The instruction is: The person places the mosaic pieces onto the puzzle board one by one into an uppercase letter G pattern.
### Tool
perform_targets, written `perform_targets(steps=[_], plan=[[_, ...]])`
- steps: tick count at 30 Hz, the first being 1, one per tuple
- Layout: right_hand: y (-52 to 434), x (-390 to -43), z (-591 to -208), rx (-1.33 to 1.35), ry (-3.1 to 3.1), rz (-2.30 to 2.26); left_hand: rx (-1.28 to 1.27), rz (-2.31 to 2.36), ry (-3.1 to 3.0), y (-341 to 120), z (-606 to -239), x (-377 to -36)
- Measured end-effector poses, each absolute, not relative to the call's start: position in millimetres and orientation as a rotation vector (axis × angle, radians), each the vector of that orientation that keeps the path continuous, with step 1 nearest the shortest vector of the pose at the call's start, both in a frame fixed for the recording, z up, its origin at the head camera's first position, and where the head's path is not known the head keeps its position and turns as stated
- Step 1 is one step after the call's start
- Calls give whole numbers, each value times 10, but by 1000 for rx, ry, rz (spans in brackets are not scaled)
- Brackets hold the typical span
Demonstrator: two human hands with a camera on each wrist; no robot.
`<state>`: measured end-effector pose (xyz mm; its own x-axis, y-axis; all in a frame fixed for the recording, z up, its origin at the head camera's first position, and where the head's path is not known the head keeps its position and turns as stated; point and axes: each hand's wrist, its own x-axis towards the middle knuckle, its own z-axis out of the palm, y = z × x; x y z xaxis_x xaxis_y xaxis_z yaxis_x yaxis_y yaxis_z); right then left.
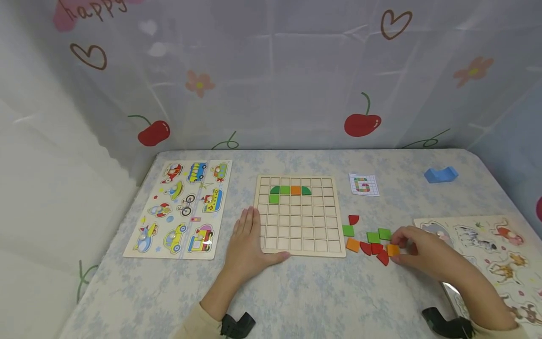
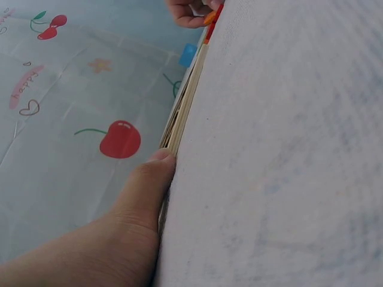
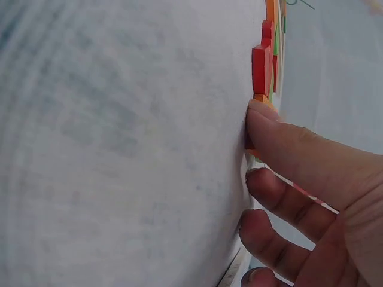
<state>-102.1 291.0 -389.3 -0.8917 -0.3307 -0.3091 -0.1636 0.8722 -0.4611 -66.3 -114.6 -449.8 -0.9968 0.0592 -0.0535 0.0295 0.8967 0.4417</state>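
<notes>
A wooden grid board lies mid-table, with green and orange tiles in its upper rows, among them an orange square. My left hand rests against the board's lower left corner, fingers straight along the left side and thumb at the front edge. Over on the right, my right hand pinches an orange square tile between thumb and fingers, at table level. Beside it lie loose tiles: green squares, red quarter-round pieces and another orange square. The right wrist view shows the thumb against the tile.
A small card with a G-shaped coloured pattern lies behind the loose tiles. At the left is a vehicle puzzle board; at the right, an animal puzzle board lies partly under my right forearm. A blue block sits at the back right.
</notes>
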Motion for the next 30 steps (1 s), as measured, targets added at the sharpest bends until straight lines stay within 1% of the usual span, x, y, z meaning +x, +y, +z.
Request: perform_targets(steps=[4, 14, 30], plan=[[2902, -1019, -3885, -328, 2639, -634, 74, 695, 3001, -1142, -4495, -666], [2898, -1037, -3832, -377, 2646, -722, 63, 711, 2998, -1135, -4488, -652], [2548, -1152, -3824, -476, 2629, -885, 67, 717, 2989, -1144, -4465, -659]])
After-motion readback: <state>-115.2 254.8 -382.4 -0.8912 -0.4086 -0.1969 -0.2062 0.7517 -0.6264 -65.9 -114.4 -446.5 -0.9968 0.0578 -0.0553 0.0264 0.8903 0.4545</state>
